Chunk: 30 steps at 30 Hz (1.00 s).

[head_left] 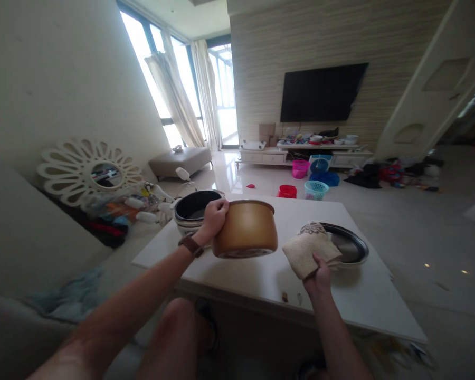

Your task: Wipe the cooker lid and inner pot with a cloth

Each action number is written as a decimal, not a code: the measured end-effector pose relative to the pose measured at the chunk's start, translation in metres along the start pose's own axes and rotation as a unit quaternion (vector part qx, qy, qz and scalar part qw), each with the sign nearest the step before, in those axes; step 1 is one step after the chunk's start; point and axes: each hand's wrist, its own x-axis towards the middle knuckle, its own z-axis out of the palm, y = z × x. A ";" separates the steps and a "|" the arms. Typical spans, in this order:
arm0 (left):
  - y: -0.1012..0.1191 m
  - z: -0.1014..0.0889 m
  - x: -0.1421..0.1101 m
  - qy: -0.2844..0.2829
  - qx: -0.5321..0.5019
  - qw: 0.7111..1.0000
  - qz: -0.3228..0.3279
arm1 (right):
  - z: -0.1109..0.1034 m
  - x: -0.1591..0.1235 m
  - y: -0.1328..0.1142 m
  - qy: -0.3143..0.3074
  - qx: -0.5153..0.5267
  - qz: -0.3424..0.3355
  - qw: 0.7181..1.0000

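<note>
Above the white tabletop (364,301), the left hand (215,220) pinches the gold pot's (245,228) rim, maybe so its side is free to wipe. The right hand (319,274) grips a folded cloth (309,252), ready to rub.

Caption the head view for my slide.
Left hand tilts a golden pot above the white table; right hand holds a folded cloth.

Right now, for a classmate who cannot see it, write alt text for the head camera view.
A person's left hand holds a round golden-brown pot over a white rectangular table; the right hand holds a folded beige cloth. An open, black-lined white cooker stands beyond the left hand.
</note>
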 end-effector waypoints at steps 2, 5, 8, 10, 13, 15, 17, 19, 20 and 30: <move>-0.007 0.029 -0.024 -0.021 -0.002 1.000 -0.017 | -0.002 0.002 -0.002 0.023 -0.022 -0.042 0.999; -0.024 0.067 -0.049 -0.032 0.007 0.997 -0.067 | -0.002 0.002 -0.004 0.078 -0.098 -0.130 0.984; -0.042 0.095 -0.064 -0.027 0.005 0.996 -0.088 | 0.002 -0.001 -0.001 0.087 -0.225 -0.209 0.948; -0.052 0.108 -0.070 -0.023 0.001 0.997 -0.075 | 0.007 -0.004 0.002 0.051 -0.299 -0.245 0.921; -0.064 0.117 -0.075 -0.014 0.002 1.000 -0.009 | 0.013 -0.005 0.008 0.016 -0.350 -0.257 0.900; -0.070 0.119 -0.078 -0.004 0.013 0.999 0.048 | 0.015 -0.002 0.012 0.031 -0.355 -0.253 0.900; -0.076 0.119 -0.081 0.010 0.028 0.994 0.103 | 0.016 0.004 0.013 0.068 -0.337 -0.247 0.906; -0.081 0.119 -0.085 0.025 0.042 0.987 0.155 | 0.014 0.011 0.014 0.105 -0.302 -0.243 0.916; -0.084 0.120 -0.088 0.029 0.047 0.982 0.182 | 0.013 0.013 0.014 0.122 -0.282 -0.245 0.919; -0.100 0.104 -0.130 -0.119 0.113 0.923 0.348 | 0.019 0.014 0.003 0.164 -0.229 -0.318 0.905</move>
